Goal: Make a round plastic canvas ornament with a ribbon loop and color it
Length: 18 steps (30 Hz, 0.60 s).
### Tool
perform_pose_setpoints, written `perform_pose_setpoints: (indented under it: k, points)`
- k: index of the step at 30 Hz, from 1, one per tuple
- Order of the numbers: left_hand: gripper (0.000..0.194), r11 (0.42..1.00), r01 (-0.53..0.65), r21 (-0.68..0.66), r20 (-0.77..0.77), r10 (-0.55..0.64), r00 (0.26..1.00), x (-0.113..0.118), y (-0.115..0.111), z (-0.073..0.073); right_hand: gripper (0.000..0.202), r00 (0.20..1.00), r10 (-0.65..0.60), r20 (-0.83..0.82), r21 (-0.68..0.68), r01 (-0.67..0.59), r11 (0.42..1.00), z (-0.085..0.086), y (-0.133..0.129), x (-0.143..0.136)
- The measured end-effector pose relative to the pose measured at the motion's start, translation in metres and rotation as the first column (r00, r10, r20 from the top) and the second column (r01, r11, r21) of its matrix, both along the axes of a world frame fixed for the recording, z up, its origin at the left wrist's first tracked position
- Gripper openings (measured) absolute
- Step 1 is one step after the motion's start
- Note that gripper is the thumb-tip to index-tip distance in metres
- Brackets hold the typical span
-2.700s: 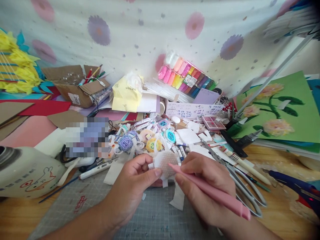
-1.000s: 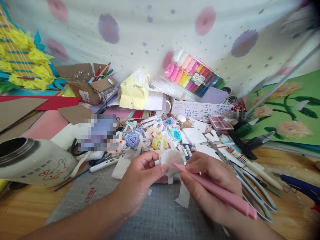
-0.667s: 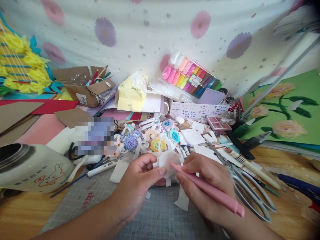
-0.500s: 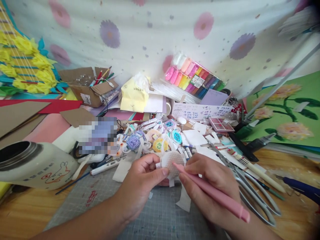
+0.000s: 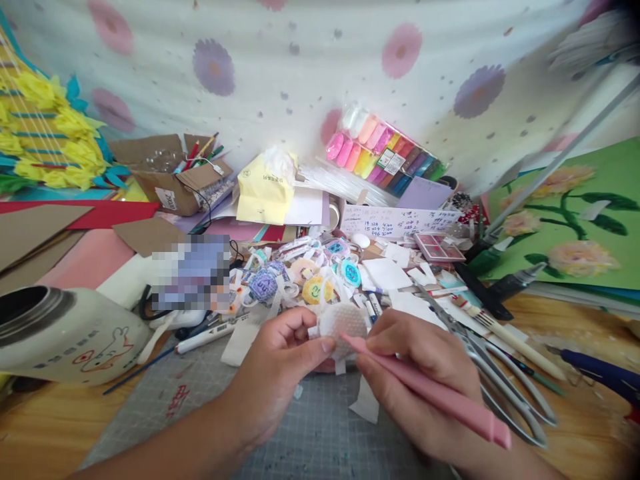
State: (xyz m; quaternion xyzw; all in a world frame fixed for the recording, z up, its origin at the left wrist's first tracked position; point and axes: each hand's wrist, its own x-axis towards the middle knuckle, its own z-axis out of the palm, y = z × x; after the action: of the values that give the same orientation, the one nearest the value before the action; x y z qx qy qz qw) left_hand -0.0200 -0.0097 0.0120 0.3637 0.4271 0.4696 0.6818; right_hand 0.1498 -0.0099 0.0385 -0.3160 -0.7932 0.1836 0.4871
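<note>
Between thumb and fingers, my left hand [image 5: 287,360] pinches a small round white textured disc [image 5: 345,322] with narrow strips sticking out at its edge. My right hand [image 5: 425,373] grips a pink pen [image 5: 445,398] like a writing tool, its tip at the face of the disc. Any mark under the tip is too small to make out. Both hands are above a grey gridded cutting mat [image 5: 200,400]. Just beyond the disc lies a pile of round decorated pieces, among them a yellow one [image 5: 317,291] and a purple one [image 5: 267,285].
Large scissors [image 5: 500,373] lie right of my right hand, near a glue gun [image 5: 520,283] and a blue-handled tool [image 5: 600,373]. A wide-mouthed bottle [image 5: 75,340] lies at left. Behind are a cardboard box [image 5: 170,190] and a pack of coloured clay [image 5: 385,153].
The pink pen has tilted slightly, its back end moving right and down, while its tip stays at the disc. The whole view has shifted a little.
</note>
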Motion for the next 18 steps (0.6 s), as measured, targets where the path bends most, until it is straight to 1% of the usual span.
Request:
perform_pose_setpoints:
  k: [4,8,11,13,16,18]
  points:
    - [0.019,1.0,0.019,0.008,-0.015,-0.019,1.0,-0.0013,-0.0006,0.0025,0.016,1.0,-0.001,-0.005,0.061,0.001,0.998,0.0031,-0.0013,-0.0026]
    - [0.019,0.999,0.035,0.021,-0.001,-0.035,0.999,-0.002,0.0002,0.0049,0.017,1.0,-0.004,-0.025,0.041,0.005,0.999,0.0051,-0.003,-0.0033]
    - [0.017,0.999,0.04,0.02,-0.02,-0.039,0.999,-0.0024,0.0004,0.0048,0.017,1.0,-0.004,-0.018,0.021,0.004,1.0,0.0054,-0.004,-0.0033]
    - [0.016,0.999,0.033,0.018,-0.02,-0.032,0.999,-0.0027,0.0001,0.0046,0.017,1.0,-0.017,-0.024,0.027,0.018,0.999,0.0056,-0.0045,-0.0034]
    - [0.017,1.0,0.019,0.012,-0.024,-0.019,1.0,-0.0035,0.0001,0.0048,0.018,1.0,-0.008,0.02,0.043,0.007,0.999,0.0051,-0.0047,-0.0028]
    - [0.016,1.0,0.019,0.008,-0.022,-0.019,1.0,-0.0041,0.0005,0.0055,0.017,0.999,-0.035,0.011,0.067,0.035,0.997,0.004,-0.0044,-0.0017]
